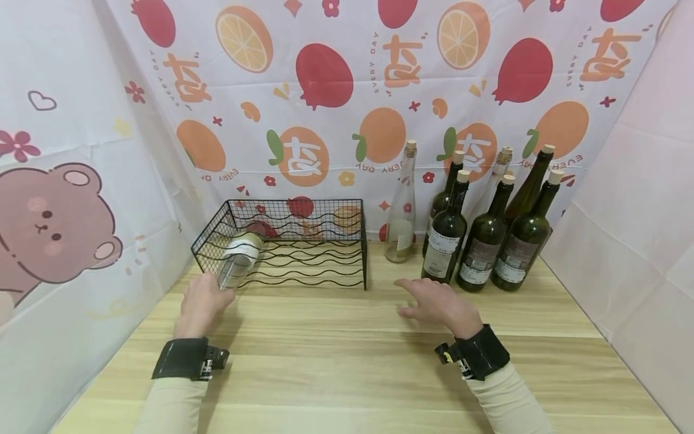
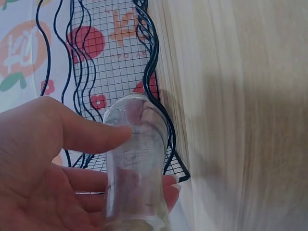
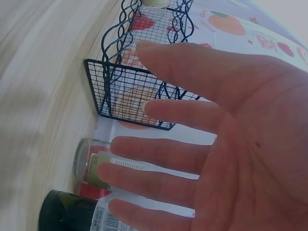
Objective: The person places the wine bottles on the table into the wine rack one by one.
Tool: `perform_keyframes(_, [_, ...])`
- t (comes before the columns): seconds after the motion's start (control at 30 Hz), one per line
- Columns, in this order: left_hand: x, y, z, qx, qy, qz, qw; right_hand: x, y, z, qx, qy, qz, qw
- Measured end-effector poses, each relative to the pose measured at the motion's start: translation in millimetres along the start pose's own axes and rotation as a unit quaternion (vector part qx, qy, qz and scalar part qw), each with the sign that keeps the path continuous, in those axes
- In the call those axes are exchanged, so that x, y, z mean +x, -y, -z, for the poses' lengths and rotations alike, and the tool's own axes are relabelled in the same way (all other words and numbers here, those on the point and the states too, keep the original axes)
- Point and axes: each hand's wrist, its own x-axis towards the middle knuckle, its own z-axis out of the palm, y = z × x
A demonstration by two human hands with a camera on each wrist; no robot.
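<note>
Wooden tabletop (image 1: 336,374), black wire rack (image 1: 295,200) on it. Corked green bottles (image 1: 444,238) upright to the right. Lying clear bottle (image 1: 242,252) slants through the rack's left end, its near end in my left hand (image 1: 202,306), thumb and fingers curled round the glass. My right hand (image 1: 441,306): unclenched, holding nothing, fingers spread near the green bottles, well apart from the clear one.

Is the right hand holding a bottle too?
No, in the right wrist view the right hand is spread open with nothing in its grasp.
</note>
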Motion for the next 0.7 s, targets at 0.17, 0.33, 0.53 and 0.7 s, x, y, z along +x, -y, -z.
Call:
perform_keyframes(0.17, [-1.7, -2.1, 3.5, 0.002, 0.030, 0.022, 0.9993, 0.4, 0.5, 0.5, 0.005, 0.000, 0.000, 1.000])
perform_keyframes(0.33, [-2.9, -1.1, 0.4, 0.017, 0.036, 0.029, 0.9988, -0.3, 1.5, 0.0, 0.010, 0.003, -0.001, 1.000])
perform_keyframes(0.53, [-0.6, -1.4, -8.3, 0.039, -0.045, -0.011, 0.9982, -1.0, 0.9, -0.1, 0.004, 0.004, -0.001, 1.000])
perform_keyframes(0.7, [0.9, -2.5, -8.1, 0.040, -0.074, -0.025, 0.9962, -1.4, 0.6, 0.2, 0.010, 0.005, -0.002, 1.000])
